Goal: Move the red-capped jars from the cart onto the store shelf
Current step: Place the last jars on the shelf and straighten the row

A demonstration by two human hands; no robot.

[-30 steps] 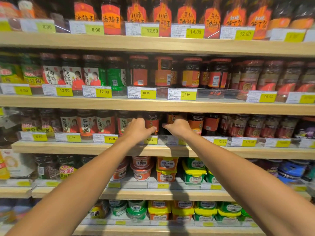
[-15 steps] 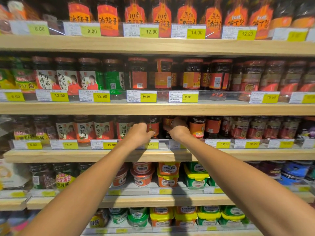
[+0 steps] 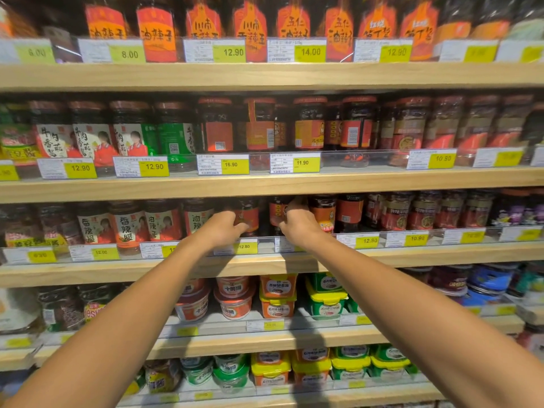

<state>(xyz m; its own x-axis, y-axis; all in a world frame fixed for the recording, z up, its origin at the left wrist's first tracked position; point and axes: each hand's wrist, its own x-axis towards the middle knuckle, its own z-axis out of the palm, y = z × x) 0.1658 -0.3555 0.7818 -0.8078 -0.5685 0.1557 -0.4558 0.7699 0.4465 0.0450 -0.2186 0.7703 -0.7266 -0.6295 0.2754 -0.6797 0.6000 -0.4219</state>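
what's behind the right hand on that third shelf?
Behind the right hand stands a dark jar with an orange-red label, its left side showing. The hand covers the rest, so whether the fingers grip it is hidden. Another jar sits just right.

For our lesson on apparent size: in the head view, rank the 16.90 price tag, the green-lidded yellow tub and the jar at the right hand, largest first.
1. Green-lidded yellow tub
2. 16.90 price tag
3. Jar at the right hand, partly hidden, so unsure

The shelves differ in nearness, so true sizes stay unsettled.
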